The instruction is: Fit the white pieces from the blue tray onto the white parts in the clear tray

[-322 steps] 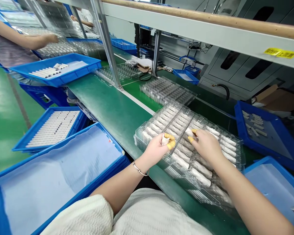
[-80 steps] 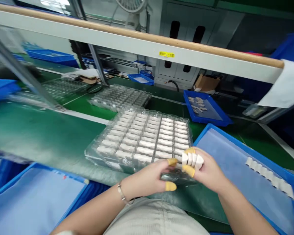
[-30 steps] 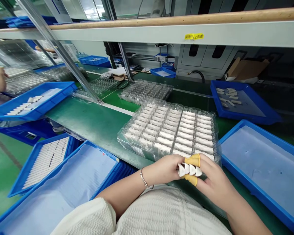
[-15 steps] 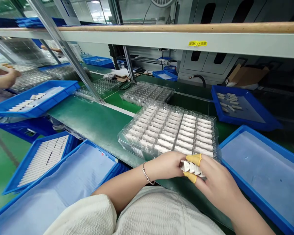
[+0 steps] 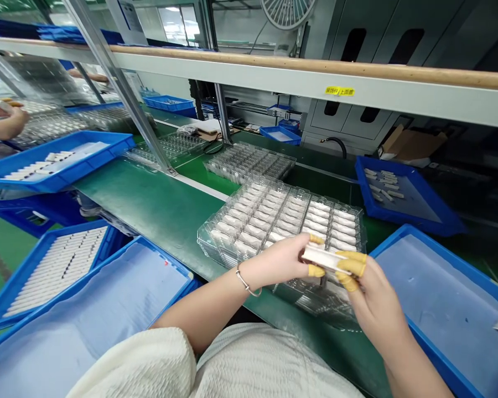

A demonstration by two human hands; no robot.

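Between my two hands is a small bundle of narrow white pieces (image 5: 324, 257), seen from the side. My left hand (image 5: 288, 258) grips its left end, and my right hand (image 5: 371, 284) pinches the right end. Yellow finger cots cover fingertips of both hands. The bundle is just above the near edge of a stack of clear blister trays (image 5: 216, 246). Rows of similar white pieces (image 5: 257, 221) lie in the top tray's compartments. My hands hide part of its near rows.
A blue bin (image 5: 402, 235) with a pale liner stands at the right; a blue bin (image 5: 435, 224) with loose white pieces is behind it. Lined bins (image 5: 141, 243) stand at the left. More clear trays (image 5: 253, 160) lie farther back. A shelf beam (image 5: 274, 69) crosses above; a co-worker's hands (image 5: 4, 119) show far left.
My hands have raised the white pieces from the tray's front edge to above its near rows and turned them side-on. The camera view has tilted slightly.
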